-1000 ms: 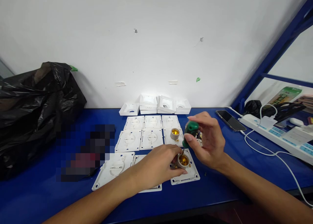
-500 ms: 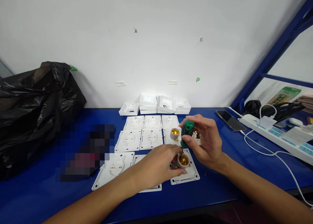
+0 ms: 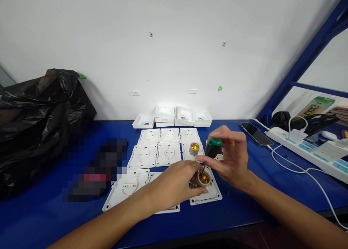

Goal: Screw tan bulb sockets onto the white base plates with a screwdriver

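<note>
1. Lamp socket (image 3: 204, 178), a pale ring with a brass-coloured lining, sits on a white base plate (image 3: 212, 196), which lies flat on the blue tabletop (image 3: 244, 212).
2. Left hand (image 3: 181, 178): over the base plate's left side, fingers curled around the socket's left wall, thumb at its near side. Exact fingertip contact is hidden.
3. Right hand (image 3: 232, 154): above the base plate's far right part, fingers pinching the green handle of a tilted screwdriver (image 3: 213, 147). Its shaft slants down into the socket; I cannot make out the tip.
4. Handling, as judged: the socket looks light and rigid, smooth enough to turn under a twist, its rim possibly brittle. Low on the outer wall, clear of the shaft, seems the best hold.
5. Right of the base plate lies a tiny loose piece (image 3: 228, 193); beyond it, a second socket (image 3: 194, 149) stands on another plate; further beyond are white covers (image 3: 165, 113).
</note>
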The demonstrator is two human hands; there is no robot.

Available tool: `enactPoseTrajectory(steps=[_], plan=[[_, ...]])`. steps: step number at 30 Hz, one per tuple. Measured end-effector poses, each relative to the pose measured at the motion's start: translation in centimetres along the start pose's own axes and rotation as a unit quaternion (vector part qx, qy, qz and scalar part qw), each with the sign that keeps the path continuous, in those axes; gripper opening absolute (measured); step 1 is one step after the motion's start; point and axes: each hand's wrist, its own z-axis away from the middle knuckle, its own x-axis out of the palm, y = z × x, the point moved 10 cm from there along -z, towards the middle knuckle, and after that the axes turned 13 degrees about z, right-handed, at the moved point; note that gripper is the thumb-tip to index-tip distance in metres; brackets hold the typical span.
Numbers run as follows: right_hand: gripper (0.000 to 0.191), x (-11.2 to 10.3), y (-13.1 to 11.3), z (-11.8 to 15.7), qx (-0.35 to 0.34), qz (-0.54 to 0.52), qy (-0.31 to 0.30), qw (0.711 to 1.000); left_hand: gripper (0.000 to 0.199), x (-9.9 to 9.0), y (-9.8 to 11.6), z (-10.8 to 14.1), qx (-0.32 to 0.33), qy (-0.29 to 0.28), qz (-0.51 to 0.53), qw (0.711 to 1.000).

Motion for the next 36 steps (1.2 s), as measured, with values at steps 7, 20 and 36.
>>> enactPoseTrajectory(steps=[7, 20, 36], plan=[[0.052, 0.9, -0.6, 0.2, -0.014, -0.031, -0.07, 0.997, 0.026, 0.1, 0.2, 0.0, 0.008, 0.001, 0.015, 1.0], [0.049, 0.8, -0.8, -0.2, -0.023, 0.013, -0.065, 0.998, 0.025, 0.0, 0.2, 0.0, 0.006, 0.001, 0.017, 1.0], [0.047, 0.9, -0.5, 0.2, -0.013, 0.0, -0.062, 0.998, 0.022, 0.0, 0.4, 0.0, 0.017, -0.003, 0.022, 1.0]])
